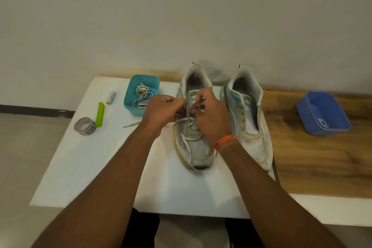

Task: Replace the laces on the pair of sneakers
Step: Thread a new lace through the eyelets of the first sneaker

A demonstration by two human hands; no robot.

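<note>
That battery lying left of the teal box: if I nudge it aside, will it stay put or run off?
The battery is a small cylinder lying on its side on the smooth white board, so it will probably roll if pushed across its length. It looks light, so a slight touch may send it. Pushed along its length, it would more likely slide.

There is one view, from a camera on the person's head. It looks forward and down, from above and close behind the two arms. The white table [96, 167] fills the middle and lower part, quite near. The wall [181, 16] behind fills the top half, farther off. The wide lens bends the edges a little. No other view shares the scene.
</note>
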